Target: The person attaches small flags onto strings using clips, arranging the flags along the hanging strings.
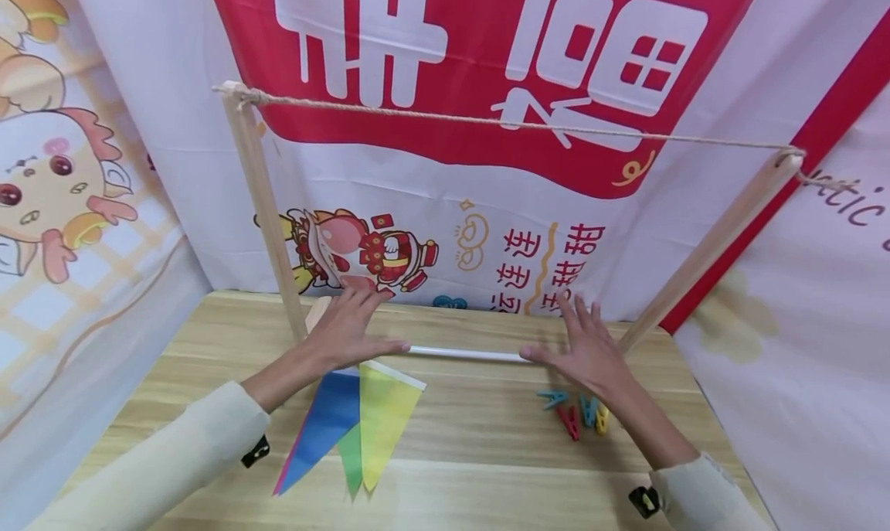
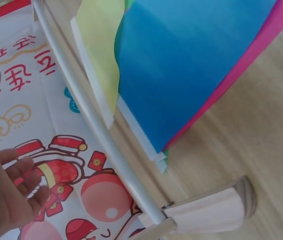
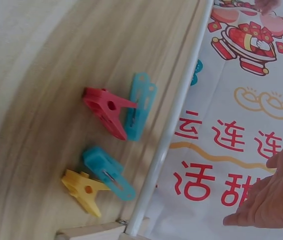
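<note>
A wooden frame has two upright posts, the left post and the right post, joined low down by a white rod. My left hand is spread over the rod's left part, its thumb overlapping the rod in the head view. Likewise spread, my right hand is over the right part. Both wrist views show the hands apart from the rod, with nothing in them. Blue, yellow, green and pink pennants lie below my left hand. Several clothespins, including a red clothespin and a yellow clothespin, lie near my right hand.
A twine string runs between the tops of the posts, above both hands. The wood-grain table ends at a printed cloth backdrop, with more cloth at the left and right sides.
</note>
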### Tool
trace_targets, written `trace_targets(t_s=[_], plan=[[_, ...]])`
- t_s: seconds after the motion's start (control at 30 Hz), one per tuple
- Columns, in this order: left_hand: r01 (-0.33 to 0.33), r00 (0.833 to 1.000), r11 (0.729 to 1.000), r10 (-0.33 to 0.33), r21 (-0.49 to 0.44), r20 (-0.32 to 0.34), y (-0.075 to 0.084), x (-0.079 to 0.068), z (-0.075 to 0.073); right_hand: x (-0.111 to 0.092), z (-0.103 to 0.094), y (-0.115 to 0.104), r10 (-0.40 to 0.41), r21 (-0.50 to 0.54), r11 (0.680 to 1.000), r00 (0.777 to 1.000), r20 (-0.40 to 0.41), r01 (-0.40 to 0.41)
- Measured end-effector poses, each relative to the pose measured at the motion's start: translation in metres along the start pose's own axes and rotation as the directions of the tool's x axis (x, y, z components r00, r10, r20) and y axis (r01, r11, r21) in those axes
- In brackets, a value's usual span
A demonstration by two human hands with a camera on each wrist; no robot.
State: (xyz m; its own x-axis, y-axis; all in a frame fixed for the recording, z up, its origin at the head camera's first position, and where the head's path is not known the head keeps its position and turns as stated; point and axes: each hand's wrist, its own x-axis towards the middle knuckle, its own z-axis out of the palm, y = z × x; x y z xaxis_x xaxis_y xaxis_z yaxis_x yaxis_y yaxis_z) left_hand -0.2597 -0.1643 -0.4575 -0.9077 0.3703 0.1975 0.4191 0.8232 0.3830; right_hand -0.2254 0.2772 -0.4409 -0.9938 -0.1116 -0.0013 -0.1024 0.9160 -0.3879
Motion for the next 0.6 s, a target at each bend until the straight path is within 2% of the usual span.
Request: trace_targets(t_s=[0.23,0.37,0.5,0.6], plan=[[-0.014,0.999,1.000,0.015,-0.022,0.043,0.000,-0.008,0.009,-0.008,0.009,0.002,-0.039,0.023,0.999,0.999,-0.021,0.040],[-0.025,0.997,0.999,0.027,-0.029,0.076,0.000,-0.012,0.015,-0.010,0.012,0.003,-0.045,0.038,0.998,0.999,-0.006,0.045],[-0.048,0.995,0.999,0.047,0.008,0.092,0.000,-0.016,0.019,-0.013,0.013,0.005,-0.053,0.062,0.997,0.998,0.026,0.052],[-0.079,0.992,0.996,0.075,0.031,0.101,-0.001,-0.018,0.023,-0.015,0.014,0.008,-0.096,0.076,0.993,0.995,0.037,0.093]])
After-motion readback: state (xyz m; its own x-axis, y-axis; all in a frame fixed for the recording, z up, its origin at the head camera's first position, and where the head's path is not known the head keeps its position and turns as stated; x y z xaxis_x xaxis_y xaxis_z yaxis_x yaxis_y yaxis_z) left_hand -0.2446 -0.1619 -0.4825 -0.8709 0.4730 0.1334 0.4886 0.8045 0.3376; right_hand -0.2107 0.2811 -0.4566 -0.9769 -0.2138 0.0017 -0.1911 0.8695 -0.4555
